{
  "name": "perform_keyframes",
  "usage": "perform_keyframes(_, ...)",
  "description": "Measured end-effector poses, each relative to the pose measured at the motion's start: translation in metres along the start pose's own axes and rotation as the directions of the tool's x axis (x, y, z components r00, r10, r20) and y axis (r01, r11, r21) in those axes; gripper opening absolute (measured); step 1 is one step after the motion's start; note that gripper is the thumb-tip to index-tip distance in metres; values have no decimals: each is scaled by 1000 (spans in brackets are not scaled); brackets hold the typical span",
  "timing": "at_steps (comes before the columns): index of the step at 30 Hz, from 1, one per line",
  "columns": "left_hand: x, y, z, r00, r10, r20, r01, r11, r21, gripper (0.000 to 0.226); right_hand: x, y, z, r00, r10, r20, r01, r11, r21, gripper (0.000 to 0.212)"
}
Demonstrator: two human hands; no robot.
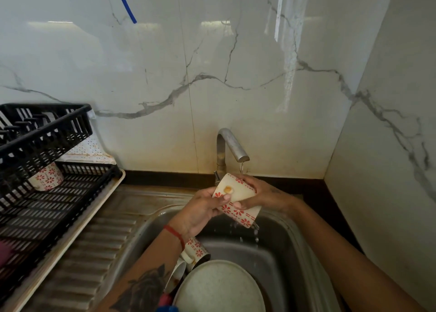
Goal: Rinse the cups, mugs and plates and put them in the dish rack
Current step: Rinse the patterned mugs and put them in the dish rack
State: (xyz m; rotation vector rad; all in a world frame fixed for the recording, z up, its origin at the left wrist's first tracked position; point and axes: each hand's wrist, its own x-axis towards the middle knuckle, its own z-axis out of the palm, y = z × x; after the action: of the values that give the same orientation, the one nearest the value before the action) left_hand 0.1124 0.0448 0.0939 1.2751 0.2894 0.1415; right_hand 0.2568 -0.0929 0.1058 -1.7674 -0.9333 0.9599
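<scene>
Both my hands hold a cream mug with red flower patterns [238, 199] over the steel sink [278, 250], tilted mouth-down to the right under the running tap [232, 146]. My left hand [203, 212] grips its base end, my right hand [262, 193] wraps its side. Water drips off the mug's rim. Below in the sink lie another patterned mug [197, 251], a white cup [177, 276] and a speckled pale plate [219, 288]. One patterned mug [47, 178] stands upside down in the lower tier of the black dish rack [42, 208] at the left.
The rack has an upper black tier [44, 132] and sits on a cream tray [70, 236] over the ribbed steel drainboard [94, 252]. A marble wall closes the back and right side. A red and a blue object [166, 303] show at the bottom edge.
</scene>
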Motion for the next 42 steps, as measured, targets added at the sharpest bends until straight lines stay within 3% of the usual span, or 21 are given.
perform_keyframes(2, -1, -7, 2, 999, -37, -39, 33, 994, -107, 41, 1, 9, 4, 998, 41, -40, -34, 987, 159, 82)
perform_keyframes(4, -1, -18, 5, 992, -60, -111, 27, 959, -281, 50, 1, 14, 13, 984, 62, -166, -31, 982, 185, 69)
perform_keyframes(6, 2, -26, 13, 975, -94, -203, -10, 888, -459, 56, 0, 12, 23, 952, 25, -304, -10, 999, 52, 59)
perform_keyframes(8, 7, -28, 24, 946, -172, -274, -18, 817, -576, 56, -2, 9, 33, 924, -85, -372, 31, 989, -147, 67)
perform_keyframes(10, 12, -23, 35, 918, -272, -288, 38, 784, -620, 57, -5, 5, 46, 900, -184, -395, 48, 943, -329, 79)
perform_keyframes(14, 20, -20, 44, 874, -415, -253, 118, 685, -719, 54, -12, 2, 63, 822, -326, -466, 24, 839, -543, 79)
perform_keyframes(17, 28, -18, 51, 887, -405, -220, 101, 636, -765, 44, -18, 8, 68, 831, -435, -347, 43, 671, -740, 73)
perform_keyframes(20, 32, -16, 53, 885, -368, -283, 79, 720, -690, 42, -25, 16, 67, 868, -474, -146, 122, 490, -863, 72)
perform_keyframes(23, 31, -18, 47, 837, -485, -252, 164, 662, -731, 46, -36, 31, 54, 858, -512, 31, 273, 404, -873, 69)
perform_keyframes(25, 29, -18, 45, 825, -529, -197, 194, 594, -781, 52, -43, 39, 42, 869, -493, 32, 271, 421, -865, 69)
perform_keyframes(29, 31, -24, 53, 839, -527, -135, 192, 520, -833, 54, -39, 31, 37, 891, -430, -148, 64, 440, -896, 66)
perform_keyframes(31, 34, -27, 59, 870, -465, -161, 157, 572, -805, 53, -30, 22, 51, 888, -424, -178, 61, 492, -868, 70)
perform_keyframes(34, 34, -28, 58, 863, -414, -289, 107, 709, -697, 52, -30, 20, 69, 863, -486, -138, 188, 562, -806, 67)
perform_keyframes(37, 26, -24, 48, 835, -487, -258, 171, 674, -719, 55, -44, 33, 68, 726, -675, -131, 281, 465, -840, 63)
perform_keyframes(38, 23, -23, 44, 832, -497, -246, 175, 657, -733, 56, -47, 39, 66, 669, -719, -189, 289, 486, -825, 61)
perform_keyframes(40, 18, -23, 40, 838, -486, -247, 160, 653, -740, 57, -52, 46, 63, 649, -658, -381, 244, 655, -715, 66)
perform_keyframes(42, 12, -23, 40, 839, -480, -256, 152, 658, -738, 57, -54, 44, 66, 728, -437, -529, 159, 858, -489, 84)
